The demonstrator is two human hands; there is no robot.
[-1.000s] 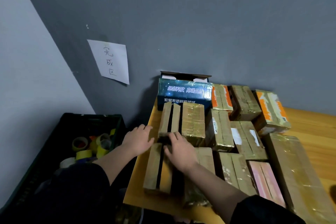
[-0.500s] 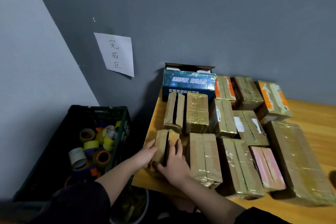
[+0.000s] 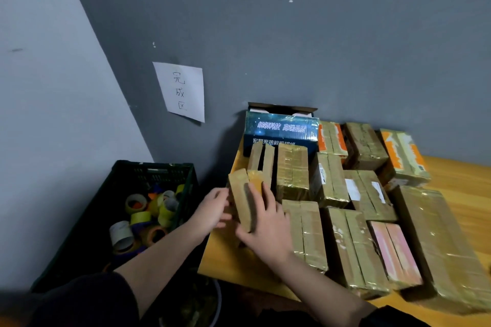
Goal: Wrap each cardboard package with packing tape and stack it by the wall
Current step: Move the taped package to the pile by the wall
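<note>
A small taped cardboard package (image 3: pixel 243 198) with a dark gap down its middle is tilted up at the table's front left corner. My left hand (image 3: pixel 214 210) presses its left side and my right hand (image 3: pixel 265 223) grips its right side and top. Just behind it lies a similar taped package (image 3: pixel 261 164). Several more taped packages (image 3: pixel 305 233) lie in rows across the wooden table (image 3: pixel 462 180) up to the dark grey wall. A blue printed box (image 3: pixel 281 130) stands against the wall behind them.
A black plastic crate (image 3: pixel 164 170) holding several tape rolls (image 3: pixel 139 218) sits on the floor left of the table. A paper sign (image 3: pixel 182 91) with handwriting is stuck on the wall. A large taped package (image 3: pixel 441 247) lies at the right.
The package lay flat under my right hand a second ago. Both hands now clasp it and have tipped it up off the table. The camera view has pulled back and shifted.
</note>
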